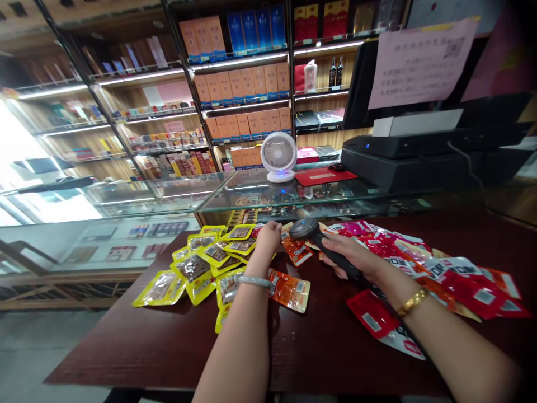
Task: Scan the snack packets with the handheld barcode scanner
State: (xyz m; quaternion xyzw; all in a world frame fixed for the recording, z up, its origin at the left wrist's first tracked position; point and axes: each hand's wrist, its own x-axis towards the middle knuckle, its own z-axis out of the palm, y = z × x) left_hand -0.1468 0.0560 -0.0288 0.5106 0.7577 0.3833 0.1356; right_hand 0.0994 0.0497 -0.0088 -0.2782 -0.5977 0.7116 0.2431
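Observation:
My right hand (346, 254) is wrapped round the handle of a black handheld barcode scanner (305, 226), whose head points left. Close to that head lies an orange snack packet (298, 253). My left hand (269, 235) reaches forward with fingers pinched together beside the packet's upper left edge; what they hold, if anything, is hidden. Yellow snack packets (193, 267) are heaped to the left of my left forearm. Another orange packet (289, 290) lies flat between my arms. Red and pink packets (474, 282) spread out on the right, with a red packet (371, 316) under the scanner's cable.
The dark wooden table (168, 352) meets a glass display counter (251, 193). On the counter stand a white fan (279, 154), a red mat (325, 176) with a mouse, and a black monitor (361, 84) bearing a paper sign. Shelves of boxed goods (241, 84) line the back wall.

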